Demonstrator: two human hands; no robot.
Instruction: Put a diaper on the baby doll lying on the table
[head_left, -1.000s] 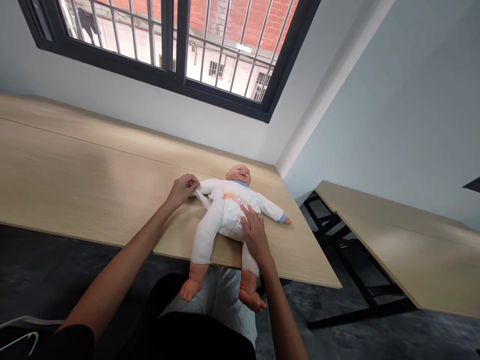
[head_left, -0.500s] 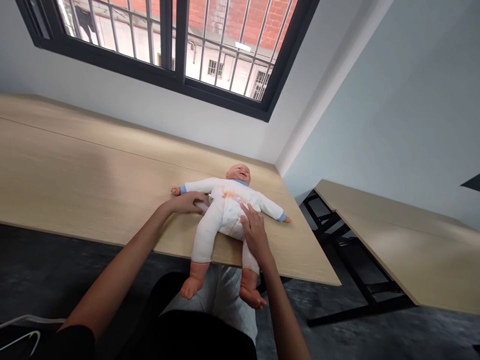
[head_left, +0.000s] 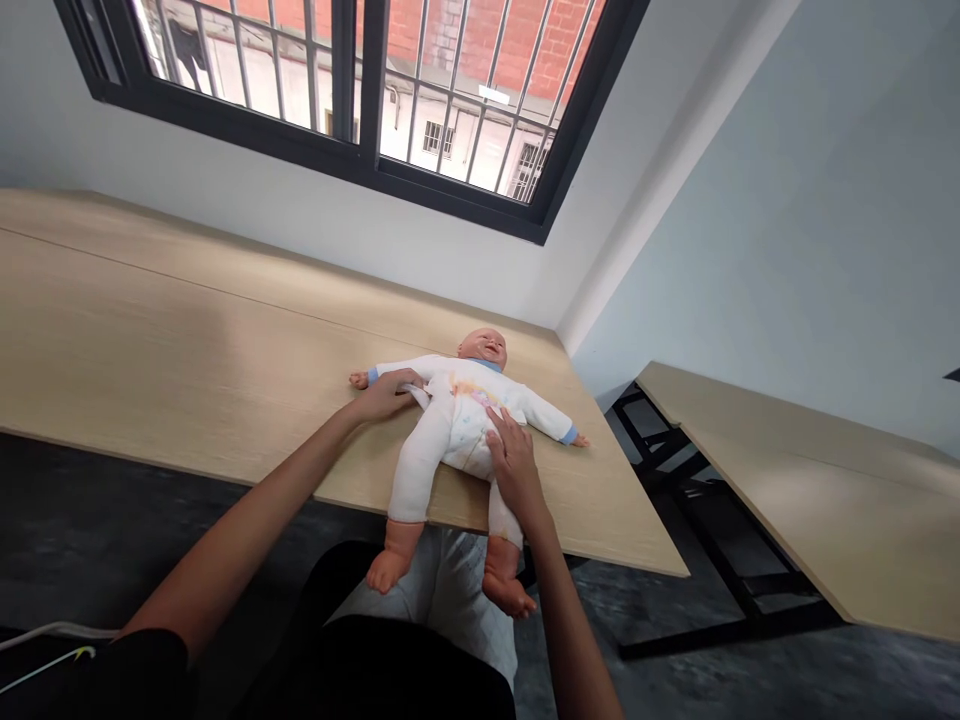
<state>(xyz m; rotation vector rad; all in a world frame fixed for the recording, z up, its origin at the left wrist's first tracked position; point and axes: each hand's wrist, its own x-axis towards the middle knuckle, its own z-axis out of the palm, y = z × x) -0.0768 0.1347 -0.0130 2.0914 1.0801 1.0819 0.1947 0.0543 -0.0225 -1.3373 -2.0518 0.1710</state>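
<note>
A baby doll [head_left: 471, 420] in a white suit with blue cuffs and collar lies on its back on the light wooden table [head_left: 247, 390]. Its head points toward the window, and its bare feet hang over the near edge. At the doll's side, my left hand [head_left: 388, 394] is closed on a white strip of cloth at its waist. My right hand [head_left: 516, 458] rests on the doll's lower belly and hip, fingers apart and gripping nothing.
A second wooden table [head_left: 810, 480] with black folding legs stands to the right, across a gap. Behind the doll is a wall with a dark-framed barred window [head_left: 367, 165]. A white cable [head_left: 64, 628] shows at the lower left.
My left hand has moved slightly up and closed on the white cloth, drawing it out from the doll's side. My right hand stays on the belly. The view has shifted slightly.
</note>
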